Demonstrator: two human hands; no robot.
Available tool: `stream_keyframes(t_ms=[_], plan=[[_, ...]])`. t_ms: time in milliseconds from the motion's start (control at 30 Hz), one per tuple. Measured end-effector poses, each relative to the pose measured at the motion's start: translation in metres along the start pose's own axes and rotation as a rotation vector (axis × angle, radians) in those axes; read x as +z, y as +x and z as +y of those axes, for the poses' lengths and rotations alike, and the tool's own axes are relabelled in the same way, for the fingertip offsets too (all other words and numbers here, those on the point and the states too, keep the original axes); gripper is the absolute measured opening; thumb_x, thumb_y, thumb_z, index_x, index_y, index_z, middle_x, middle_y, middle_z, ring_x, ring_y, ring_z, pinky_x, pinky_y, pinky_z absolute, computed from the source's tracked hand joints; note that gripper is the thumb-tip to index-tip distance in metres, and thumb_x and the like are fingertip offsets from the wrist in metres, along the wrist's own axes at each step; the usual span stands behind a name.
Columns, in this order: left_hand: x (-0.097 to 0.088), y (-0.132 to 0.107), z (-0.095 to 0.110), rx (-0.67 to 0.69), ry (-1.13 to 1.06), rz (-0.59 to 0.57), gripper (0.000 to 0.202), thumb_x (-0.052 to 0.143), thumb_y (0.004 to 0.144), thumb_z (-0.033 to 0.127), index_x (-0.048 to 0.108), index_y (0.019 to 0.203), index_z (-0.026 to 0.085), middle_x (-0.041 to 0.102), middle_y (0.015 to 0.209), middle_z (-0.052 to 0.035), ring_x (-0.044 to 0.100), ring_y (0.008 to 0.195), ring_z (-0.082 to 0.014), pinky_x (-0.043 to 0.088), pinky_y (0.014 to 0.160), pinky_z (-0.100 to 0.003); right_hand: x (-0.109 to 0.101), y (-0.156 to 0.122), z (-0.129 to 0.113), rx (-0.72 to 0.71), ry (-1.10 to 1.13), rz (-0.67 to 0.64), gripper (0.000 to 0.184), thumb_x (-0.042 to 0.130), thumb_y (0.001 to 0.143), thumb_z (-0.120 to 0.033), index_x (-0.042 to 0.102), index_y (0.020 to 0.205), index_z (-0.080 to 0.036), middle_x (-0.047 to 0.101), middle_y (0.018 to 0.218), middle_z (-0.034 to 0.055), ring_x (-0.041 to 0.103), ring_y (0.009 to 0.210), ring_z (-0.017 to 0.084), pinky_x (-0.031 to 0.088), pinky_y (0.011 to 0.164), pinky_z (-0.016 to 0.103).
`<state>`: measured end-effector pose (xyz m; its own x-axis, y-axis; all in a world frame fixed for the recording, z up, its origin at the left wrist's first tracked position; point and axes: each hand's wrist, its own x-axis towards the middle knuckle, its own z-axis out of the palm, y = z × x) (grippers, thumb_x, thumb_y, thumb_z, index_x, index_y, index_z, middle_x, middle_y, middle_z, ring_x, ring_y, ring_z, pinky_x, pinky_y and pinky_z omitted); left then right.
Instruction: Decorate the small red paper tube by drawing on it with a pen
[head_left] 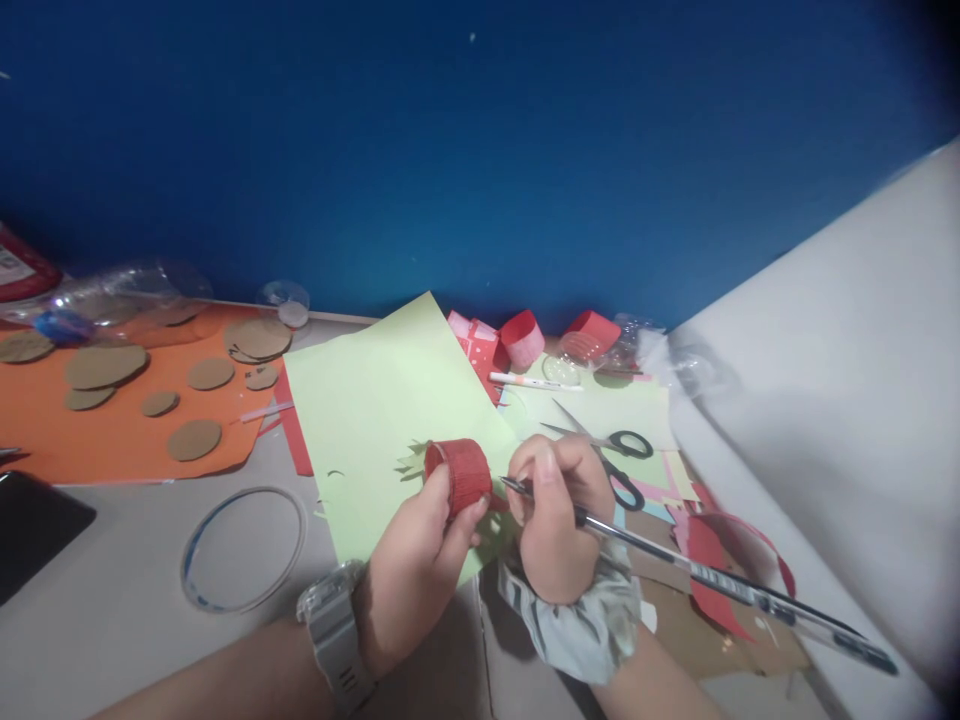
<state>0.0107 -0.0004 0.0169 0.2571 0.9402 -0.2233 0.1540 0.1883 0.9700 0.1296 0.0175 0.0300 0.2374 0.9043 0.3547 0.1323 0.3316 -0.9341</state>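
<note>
My left hand (420,560) is closed around a small red paper cup (466,470), tilted on its side over a light green sheet of paper (375,380). Green paper pieces cut like leaves (411,461) show at the cup's left; I cannot tell if they are attached. Between thumb and fingers, my right hand (561,510) grips a clear-barrelled pen (705,575). The pen's tip points left, close to the cup's right side; whether it touches is unclear. Black-handled scissors (630,443) lie just beyond my right hand.
Cardboard discs (193,440) lie on an orange sheet (120,450) at left. A tape ring (244,550) and a dark phone-like object (37,530) are nearer. A marker (532,381), red paper rings (522,338) and clear plastic pieces stand along the blue wall (450,150). A white wall (847,380) bounds the right.
</note>
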Motion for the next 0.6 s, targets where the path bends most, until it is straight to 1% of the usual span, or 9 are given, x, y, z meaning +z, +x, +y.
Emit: stream_keyframes(t_ms=[100,167,200,333,467,600], plan=[[-0.0015,0.0005,-0.0007,0.018,0.116,0.041,0.015,0.043,0.093,0.027,0.053,0.099,0.019,0.070,0.092,-0.0082,0.067,0.086,-0.0232,0.050,0.082,-0.035,-0.0028,-0.0022,0.0030,0.007,-0.024,-0.148,0.028,0.048,0.096,-0.027,0.042,0.069,-0.022,0.047,0.060,-0.0049,0.038,0.046,0.009,0.031,0.045,0.024],[-0.0016,0.0011,-0.0012,0.027,0.129,0.037,0.013,0.042,0.092,0.025,0.053,0.095,0.020,0.070,0.093,-0.0080,0.067,0.087,-0.0233,0.049,0.085,-0.036,-0.0038,-0.0017,0.0040,0.056,-0.084,-0.252,0.029,0.048,0.096,-0.027,0.042,0.068,-0.021,0.045,0.061,-0.0047,0.040,0.050,0.009,0.033,0.048,0.024],[-0.0014,0.0015,-0.0014,0.029,0.123,0.029,0.013,0.041,0.092,0.024,0.053,0.095,0.020,0.070,0.093,-0.0080,0.067,0.088,-0.0232,0.048,0.085,-0.036,-0.0037,-0.0007,0.0041,0.083,-0.119,-0.280,0.029,0.048,0.095,-0.027,0.042,0.068,-0.021,0.044,0.061,-0.0048,0.040,0.052,0.010,0.034,0.050,0.024],[0.0010,0.0017,-0.0020,0.025,0.099,0.020,0.018,0.040,0.093,0.027,0.052,0.104,0.019,0.069,0.101,-0.0100,0.065,0.095,-0.0241,0.047,0.085,-0.036,-0.0012,0.0047,0.0023,0.170,-0.199,-0.317,0.029,0.047,0.095,-0.025,0.042,0.066,-0.021,0.039,0.058,-0.0060,0.039,0.051,0.010,0.034,0.050,0.024],[0.0019,-0.0005,-0.0004,0.015,0.066,0.016,0.019,0.044,0.092,0.027,0.051,0.108,0.019,0.067,0.091,-0.0055,0.065,0.088,-0.0217,0.047,0.082,-0.034,0.0003,0.0069,0.0011,0.193,-0.242,-0.344,0.028,0.046,0.093,-0.025,0.042,0.066,-0.021,0.038,0.057,-0.0067,0.039,0.051,0.010,0.034,0.051,0.023],[0.0011,-0.0034,0.0020,0.024,0.038,-0.012,0.023,0.046,0.087,0.020,0.049,0.110,0.020,0.064,0.092,-0.0025,0.063,0.091,-0.0203,0.047,0.081,-0.032,0.0006,0.0073,0.0014,0.205,-0.251,-0.355,0.027,0.046,0.092,-0.025,0.041,0.066,-0.022,0.038,0.057,-0.0069,0.039,0.051,0.010,0.034,0.051,0.023]])
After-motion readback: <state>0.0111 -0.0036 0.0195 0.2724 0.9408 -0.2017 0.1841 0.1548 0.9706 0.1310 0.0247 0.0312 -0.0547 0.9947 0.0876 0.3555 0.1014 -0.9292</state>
